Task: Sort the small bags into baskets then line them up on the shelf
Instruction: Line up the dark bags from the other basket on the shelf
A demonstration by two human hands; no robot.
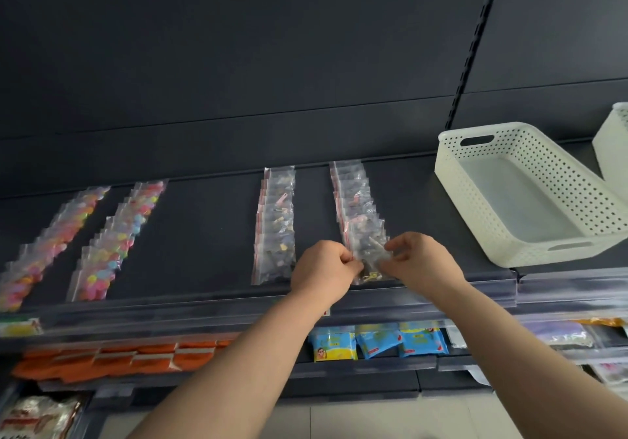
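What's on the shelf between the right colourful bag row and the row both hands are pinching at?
One row of clear bags, with bare shelf on either side of it. Seen in the head view.

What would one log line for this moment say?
left hand: pinches front bag | right hand: pinches same bag | row: rightmost of four on shelf | basket: empty

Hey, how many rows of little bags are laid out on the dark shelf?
4: far-left colourful row, second colourful row, third clear-bag row, and rightmost row, whose front bag the left hand and right hand pinch. None looks hidden.
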